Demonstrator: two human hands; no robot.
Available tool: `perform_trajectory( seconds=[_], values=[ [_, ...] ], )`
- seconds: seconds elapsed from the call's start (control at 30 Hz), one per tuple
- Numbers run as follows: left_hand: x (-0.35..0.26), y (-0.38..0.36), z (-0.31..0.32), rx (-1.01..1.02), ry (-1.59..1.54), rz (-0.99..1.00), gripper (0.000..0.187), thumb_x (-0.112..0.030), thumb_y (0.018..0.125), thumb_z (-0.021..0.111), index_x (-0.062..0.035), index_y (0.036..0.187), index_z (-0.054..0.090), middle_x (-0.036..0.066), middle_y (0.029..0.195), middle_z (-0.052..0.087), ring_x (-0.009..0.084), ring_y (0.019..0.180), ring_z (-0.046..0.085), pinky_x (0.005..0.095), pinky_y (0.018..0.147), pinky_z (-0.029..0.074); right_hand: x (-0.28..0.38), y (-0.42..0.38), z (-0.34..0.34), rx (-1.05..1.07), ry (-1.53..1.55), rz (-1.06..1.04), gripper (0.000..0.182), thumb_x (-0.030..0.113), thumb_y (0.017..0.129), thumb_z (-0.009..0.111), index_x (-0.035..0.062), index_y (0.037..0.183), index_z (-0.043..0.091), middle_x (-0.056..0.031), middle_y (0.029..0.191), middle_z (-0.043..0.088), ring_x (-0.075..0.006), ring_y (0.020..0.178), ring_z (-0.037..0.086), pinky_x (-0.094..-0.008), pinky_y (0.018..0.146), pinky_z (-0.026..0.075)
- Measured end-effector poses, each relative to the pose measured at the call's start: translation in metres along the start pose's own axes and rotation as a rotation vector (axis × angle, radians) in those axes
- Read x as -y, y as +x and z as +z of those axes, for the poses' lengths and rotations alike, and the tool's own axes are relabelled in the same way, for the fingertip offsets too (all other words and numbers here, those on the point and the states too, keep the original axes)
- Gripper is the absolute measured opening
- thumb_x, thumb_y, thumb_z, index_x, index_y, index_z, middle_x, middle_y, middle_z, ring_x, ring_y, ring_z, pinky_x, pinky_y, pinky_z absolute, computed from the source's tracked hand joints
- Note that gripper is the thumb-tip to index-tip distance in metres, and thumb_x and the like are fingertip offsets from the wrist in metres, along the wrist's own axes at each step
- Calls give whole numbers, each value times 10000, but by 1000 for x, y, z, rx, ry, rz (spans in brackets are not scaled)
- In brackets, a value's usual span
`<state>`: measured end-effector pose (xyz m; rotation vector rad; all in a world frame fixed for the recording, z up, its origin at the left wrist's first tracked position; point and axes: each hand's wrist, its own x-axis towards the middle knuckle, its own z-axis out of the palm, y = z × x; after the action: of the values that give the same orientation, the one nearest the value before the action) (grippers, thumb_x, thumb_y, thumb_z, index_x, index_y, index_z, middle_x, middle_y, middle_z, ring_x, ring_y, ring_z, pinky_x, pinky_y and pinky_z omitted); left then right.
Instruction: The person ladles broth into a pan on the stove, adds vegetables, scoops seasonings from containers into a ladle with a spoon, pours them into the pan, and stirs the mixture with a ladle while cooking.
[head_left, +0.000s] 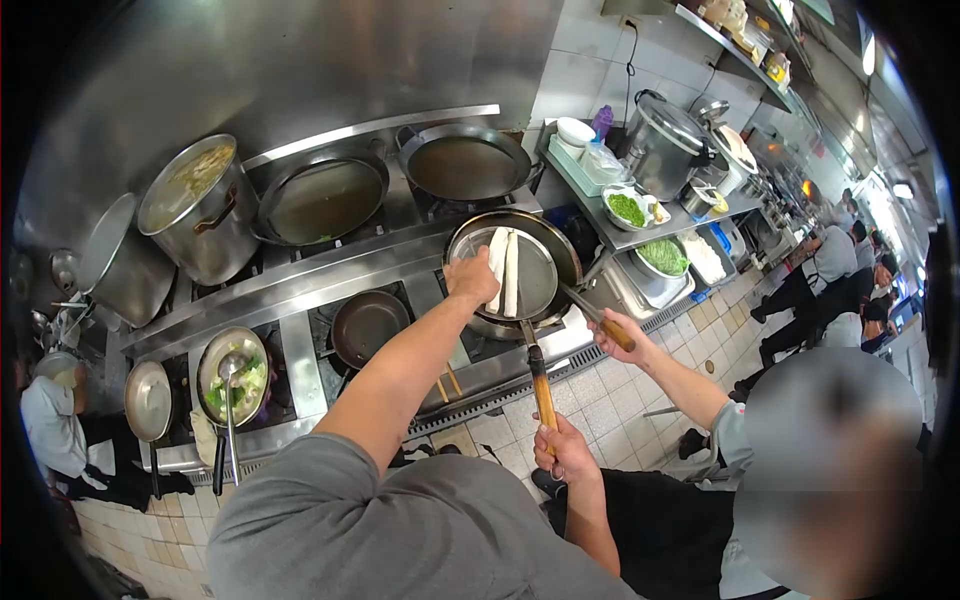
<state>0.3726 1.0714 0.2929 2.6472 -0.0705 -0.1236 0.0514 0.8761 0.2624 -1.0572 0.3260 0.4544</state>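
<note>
My left hand [474, 279] reaches over a shallow round pan [538, 272], its fingers closed at the edge of one of two long white strips [512, 270] lying side by side in it. The pan rests over a larger dark pan [568, 250] on the stove. Low in the middle of the view, my right hand [567, 450] is wrapped round the pan's wooden handle [541, 392]. To the right, a co-worker's hand [622, 336] holds a separate wooden-handled tool whose far end meets the pans' right side.
Two wide pans of liquid [328, 201] and a tall pot [210, 225] stand at the back. A small dark pan [370, 328] and a pan of greens with a ladle [248, 390] sit nearer. The co-worker [700, 400] stands close at right, beside bowls of chopped greens [662, 257].
</note>
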Motion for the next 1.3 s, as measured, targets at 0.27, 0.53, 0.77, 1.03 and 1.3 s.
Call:
perform_trajectory(
  seconds=[0.27, 0.53, 0.77, 1.03, 1.3],
  values=[
    [16, -4, 10, -82, 95, 40, 426, -311, 838, 698, -90, 1199, 654, 167, 1079, 738, 357, 1167, 601, 485, 994, 410, 1, 7, -7, -6, 0, -11, 297, 147, 1046, 525, 43, 1321, 490, -48, 728, 497, -124, 437, 405, -283, 395, 312],
    [23, -40, 3, -19, 43, 320, 634, -453, 749, 823, -124, 1265, 654, 157, 1215, 674, 347, 1223, 540, 492, 1028, 419, 3, 7, -6, 6, -24, -3, 304, 132, 1046, 484, 41, 1336, 472, -60, 750, 489, -119, 444, 387, -273, 386, 305],
    [14, -33, 10, -2, 180, 345, 521, -427, 770, 828, -126, 1180, 712, 112, 1086, 737, 323, 1139, 596, 480, 968, 440, 4, 5, -5, -5, 15, 23, 304, 113, 1042, 481, 48, 1338, 460, -58, 757, 482, -105, 444, 388, -258, 381, 298],
    [1, -26, 31, -14, 263, 418, 510, -469, 774, 808, -127, 1143, 729, 109, 1070, 730, 310, 1093, 629, 461, 929, 496, 3, 6, -9, -11, -43, 4, 137, 121, 1021, 530, 76, 1141, 482, -37, 743, 495, -119, 448, 421, -300, 407, 336],
    [-35, -40, 32, -77, 228, 579, 524, -438, 702, 864, -131, 1114, 760, 116, 1115, 707, 315, 1133, 602, 476, 954, 488, -7, 2, -26, 0, -110, -97, 152, 191, 1034, 570, 90, 1024, 456, -5, 738, 495, -90, 469, 441, -283, 408, 349]
  ],
)
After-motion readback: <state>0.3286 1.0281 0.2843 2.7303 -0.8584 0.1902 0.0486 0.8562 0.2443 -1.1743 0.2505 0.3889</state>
